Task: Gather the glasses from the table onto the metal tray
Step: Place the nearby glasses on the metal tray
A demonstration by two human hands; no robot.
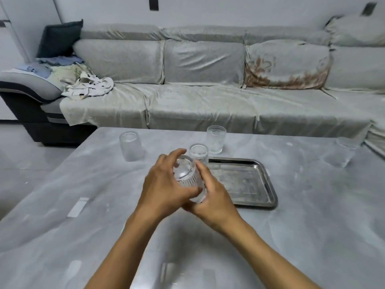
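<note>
A clear ribbed glass [188, 177] is held between both hands just left of the metal tray [253, 202], tilted with its mouth toward me. My left hand [164, 184] wraps its left side and my right hand [212, 197] grips its right side and base. A second ribbed glass [199, 154] stands at the tray's far left corner. Three other glasses stand on the table: one at the far left [130, 146], one behind the tray [216, 139], one at the far right [341, 152].
The grey marbled table [83, 184] fills the foreground. A long grey sofa [208, 97] runs behind it, with crumpled clothes [87, 86] and a dark cushion [59, 38] at its left end. Floor shows to the left of the table.
</note>
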